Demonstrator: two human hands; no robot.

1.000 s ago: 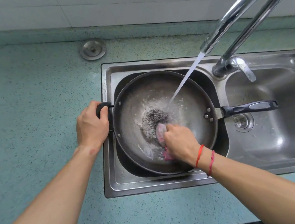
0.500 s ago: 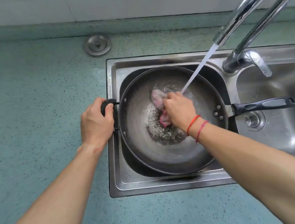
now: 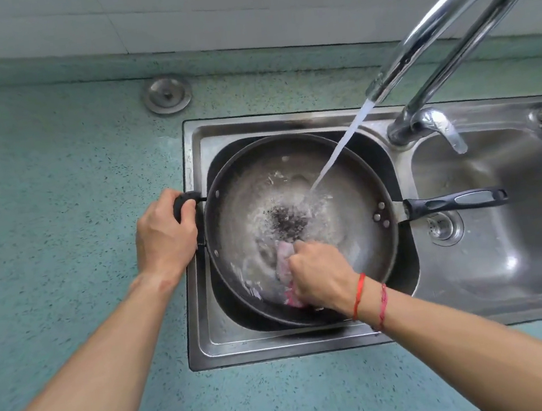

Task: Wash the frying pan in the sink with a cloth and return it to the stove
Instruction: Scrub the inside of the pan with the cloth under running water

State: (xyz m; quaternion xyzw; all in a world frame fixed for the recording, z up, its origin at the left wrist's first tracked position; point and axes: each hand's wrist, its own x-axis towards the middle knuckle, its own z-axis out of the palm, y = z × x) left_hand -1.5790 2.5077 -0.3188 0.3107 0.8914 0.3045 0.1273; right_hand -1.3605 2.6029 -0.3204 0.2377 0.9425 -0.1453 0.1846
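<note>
**A:** Where's the frying pan (image 3: pixel 253 180)?

**B:** In the left basin of the sink (image 3: pixel 204 314), filling most of it. Its long handle (image 3: pixel 455 203) reaches out to the right, over the other basin and just above the drain (image 3: pixel 444 226).

**A:** And the hands?

**B:** The left hand (image 3: pixel 165 237) is at the pan's left rim, its fingers (image 3: pixel 185 211) curled round the small side handle (image 3: pixel 179 200). The right hand (image 3: pixel 321 274) is inside the pan at the near side. Its fingers are bunched tight on a pink cloth (image 3: pixel 284 263), which is pressed against the pan's inner surface.

**A:** Is the water on?

**B:** Yes. The tap (image 3: pixel 446 33) arches over from the right, and water (image 3: pixel 340 146) falls in a slanting stream into the middle of the pan. It lands just beside a patch of dark bits (image 3: pixel 286 222), with whitish splashing around them.

**A:** Anything else around?

**B:** There are two red strings (image 3: pixel 359 291) on the right wrist. A round metal plug (image 3: pixel 167 95) lies on the speckled blue-green bench (image 3: pixel 59 195), behind the sink's far left corner and apart from it.
</note>
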